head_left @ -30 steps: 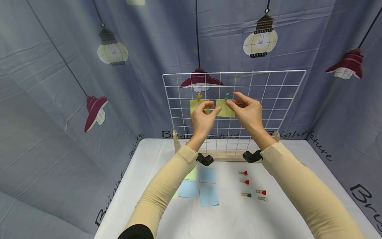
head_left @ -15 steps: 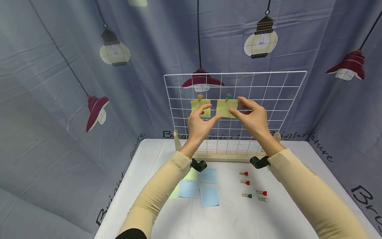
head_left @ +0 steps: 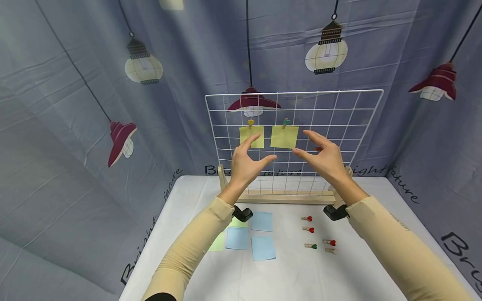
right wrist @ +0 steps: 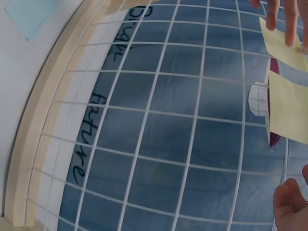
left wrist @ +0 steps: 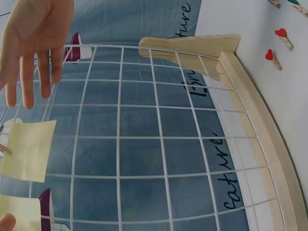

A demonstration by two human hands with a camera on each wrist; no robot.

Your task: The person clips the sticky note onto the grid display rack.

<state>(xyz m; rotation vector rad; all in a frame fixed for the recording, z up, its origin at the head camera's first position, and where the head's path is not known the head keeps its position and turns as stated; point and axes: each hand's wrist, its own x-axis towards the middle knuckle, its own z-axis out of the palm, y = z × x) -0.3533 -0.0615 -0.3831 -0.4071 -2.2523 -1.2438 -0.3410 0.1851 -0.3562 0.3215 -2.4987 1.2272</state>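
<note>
Two yellow sticky notes hang side by side on the white wire grid [head_left: 339, 138]. A yellow heart clothespin [head_left: 251, 122] pins the left note [head_left: 257, 142]; a green heart clothespin [head_left: 286, 122] pins the right note [head_left: 284, 137]. My left hand [head_left: 244, 165] overlaps the left note in the head view, fingers and thumb spread, nothing between them. To the right of the right note, my right hand [head_left: 326, 161] is likewise spread and holds nothing, its thumb tip near that note's lower corner. In the left wrist view, the right hand [left wrist: 41, 33] has its fingers extended.
The grid stands in a wooden base [head_left: 286, 197] at the back of the white table [head_left: 293, 276]. Blue sticky notes [head_left: 263, 248] and green ones [head_left: 217, 242] lie at left. Several heart clothespins, such as a red one [head_left: 308, 229] and a green one [head_left: 311, 246], lie at right.
The right hand has come away from the green clothespin and right note, moving right and down. The left hand has drawn left and down. Both hands have spread wider; the notes stay hanging.
</note>
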